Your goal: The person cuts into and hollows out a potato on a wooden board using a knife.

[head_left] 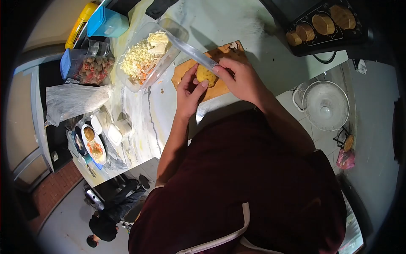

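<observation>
A yellow potato [205,77] rests on the wooden cutting board [215,91]. My left hand [190,92] grips it from the left, with the thumb along its near side. My right hand [241,78] is closed on a large knife [190,51], whose wide blade points up and left, over the potato's far edge and the rim of a clear container. That clear plastic container [146,84] holds shredded cabbage [137,59] and some orange shreds, to the left of the board. The knife's handle is mostly hidden in my right hand. A small dark scrap lies at the board's far right corner.
At the left are a blue-lidded tub [111,24], a jar of wrapped pieces [91,67], a plastic bag [76,101] and an oval plate [94,146]. A black appliance with wooden knobs [323,24] stands at the upper right. Another person [105,222] is at the lower left.
</observation>
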Motion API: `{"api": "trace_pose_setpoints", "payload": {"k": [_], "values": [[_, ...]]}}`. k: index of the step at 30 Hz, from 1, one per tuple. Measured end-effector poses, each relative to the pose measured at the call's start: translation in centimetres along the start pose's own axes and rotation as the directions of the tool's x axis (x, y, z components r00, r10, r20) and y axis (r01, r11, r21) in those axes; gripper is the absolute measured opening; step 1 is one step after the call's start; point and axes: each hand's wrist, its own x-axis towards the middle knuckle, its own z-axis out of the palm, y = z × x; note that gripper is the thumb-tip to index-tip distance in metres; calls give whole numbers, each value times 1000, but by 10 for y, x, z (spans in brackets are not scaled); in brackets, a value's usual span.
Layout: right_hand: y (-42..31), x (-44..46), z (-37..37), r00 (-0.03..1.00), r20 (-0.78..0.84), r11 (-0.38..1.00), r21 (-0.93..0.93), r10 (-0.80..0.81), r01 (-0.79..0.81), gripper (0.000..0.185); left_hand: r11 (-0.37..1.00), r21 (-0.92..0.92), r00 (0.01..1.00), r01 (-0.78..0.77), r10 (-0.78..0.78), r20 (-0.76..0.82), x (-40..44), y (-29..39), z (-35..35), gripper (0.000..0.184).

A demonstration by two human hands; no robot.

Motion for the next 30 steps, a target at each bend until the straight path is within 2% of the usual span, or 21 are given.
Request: {"api": "trace_pose_setpoints", "payload": {"k": [3, 6, 8, 11, 15, 18, 20, 24, 26, 30], "values": [[6, 1, -1, 997, 29, 997, -13, -72, 72, 18, 996, 94, 1000, -5, 4, 12, 0, -3, -2, 58], [11, 0, 5, 994, -63, 996, 2, -86, 87, 18, 989, 146, 1000, -24, 27, -13, -1, 4, 3, 58], [9, -1, 4, 997, -50, 998, 43, -51, 53, 19, 996, 87, 1000, -26, 27, -12, 0, 6, 5, 59], [7, -2, 3, 999, -1, 998, 39, -54, 54, 20, 993, 112, 999, -46, 49, -16, -2, -4, -3, 58], [7, -1, 7, 997, -70, 999, 33, 30, -27, 21, 992, 119, 999, -33, 37, -36, 1, 0, 3, 58], [4, -2, 9, 999, -36, 992, 125, -10, 14, 21, 997, 71, 999, -8, 11, -49, 0, 2, 3, 58], [11, -2, 13, 994, -91, 992, 103, -62, 72, 21, 988, 145, 997, -50, 58, -47, 0, -3, 0, 58], [5, 2, 10, 995, -98, 999, 10, -35, 36, 23, 996, 87, 999, -6, 10, -45, 0, -2, -1, 56], [4, 1, 9, 984, -105, 989, 10, -143, 145, 23, 995, 96, 998, -30, 35, -53, 0, -5, -1, 56], [6, 1, 10, 992, -91, 995, 45, -87, 91, 23, 998, 64, 998, -23, 27, -53, 0, -5, 1, 56]]}}
